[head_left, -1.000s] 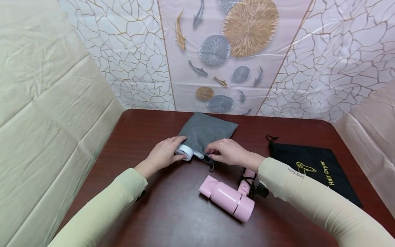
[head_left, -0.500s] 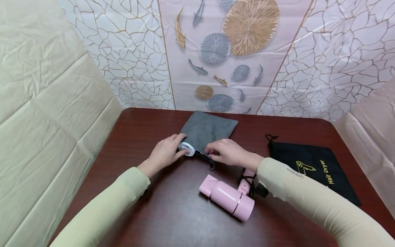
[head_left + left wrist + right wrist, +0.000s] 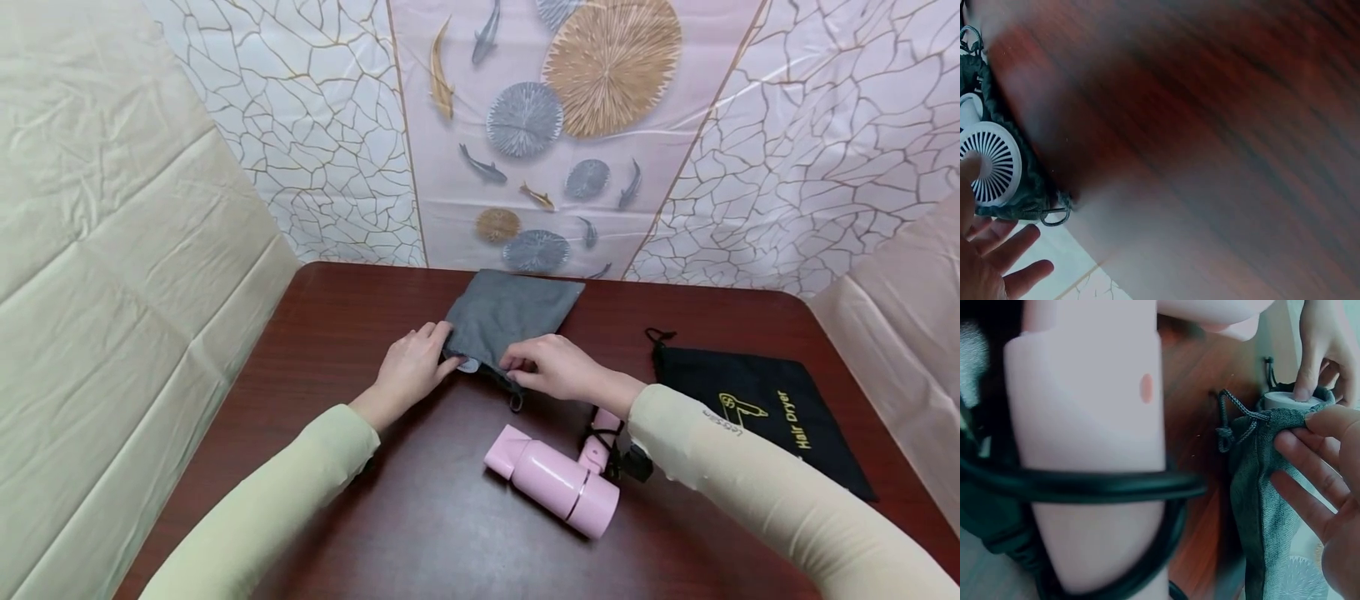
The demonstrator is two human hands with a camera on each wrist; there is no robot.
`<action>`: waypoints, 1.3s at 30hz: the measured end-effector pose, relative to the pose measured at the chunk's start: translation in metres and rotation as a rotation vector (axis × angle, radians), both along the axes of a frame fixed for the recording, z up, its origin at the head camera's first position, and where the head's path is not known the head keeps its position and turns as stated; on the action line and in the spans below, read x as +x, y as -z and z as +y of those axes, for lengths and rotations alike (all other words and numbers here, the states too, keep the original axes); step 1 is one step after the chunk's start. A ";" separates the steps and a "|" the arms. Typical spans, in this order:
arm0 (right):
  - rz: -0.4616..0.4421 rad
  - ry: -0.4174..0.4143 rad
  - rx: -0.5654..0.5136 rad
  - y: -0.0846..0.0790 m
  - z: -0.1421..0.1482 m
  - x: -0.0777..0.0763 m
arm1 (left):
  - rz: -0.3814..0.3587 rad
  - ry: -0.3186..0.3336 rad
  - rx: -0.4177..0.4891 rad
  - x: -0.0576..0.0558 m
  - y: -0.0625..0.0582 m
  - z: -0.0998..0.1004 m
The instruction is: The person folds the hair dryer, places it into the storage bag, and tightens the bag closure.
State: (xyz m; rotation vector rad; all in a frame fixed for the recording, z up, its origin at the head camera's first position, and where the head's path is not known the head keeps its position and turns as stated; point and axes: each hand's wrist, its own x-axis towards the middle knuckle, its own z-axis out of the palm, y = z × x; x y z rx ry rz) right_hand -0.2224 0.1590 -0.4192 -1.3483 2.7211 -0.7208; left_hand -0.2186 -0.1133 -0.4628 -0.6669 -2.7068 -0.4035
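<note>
A grey drawstring bag [image 3: 513,312] lies toward the back of the table, its mouth facing me. Inside the mouth sits a white handheld fan [image 3: 1007,165], mostly covered by the cloth in the head view. My left hand [image 3: 408,367] is at the left side of the mouth. Its thumb presses on the fan's round grille, while the other fingers extend loosely behind the bag's edge. At the right side of the mouth, my right hand [image 3: 555,367] pinches the bag's rim between thumb and fingers. Cord loops [image 3: 1225,428] hang from the mouth's corners.
A pink hair dryer [image 3: 555,483] with a black cord wound round its handle lies in front of my right hand, under the forearm. On the right rests a black drawstring pouch [image 3: 765,417] marked "Hair Dryer". A patterned cloth [image 3: 525,167] hangs behind the table.
The fan has slid deeper into the grey bag, with only a sliver showing in the head view. My left hand has moved slightly right with it; the right hand stays on the rim.
</note>
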 end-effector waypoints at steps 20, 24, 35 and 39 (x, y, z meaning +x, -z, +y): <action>0.198 0.073 0.267 -0.005 0.019 0.013 | -0.101 -0.008 -0.046 0.002 0.003 -0.011; 0.234 0.103 0.323 0.002 0.018 0.012 | -0.112 -0.018 -0.019 0.000 0.003 -0.016; 0.313 0.082 0.335 0.017 0.014 0.006 | -0.180 -0.038 -0.009 -0.011 0.006 -0.018; 0.275 0.035 0.257 0.017 0.014 0.005 | -0.202 -0.053 0.010 -0.014 0.008 -0.016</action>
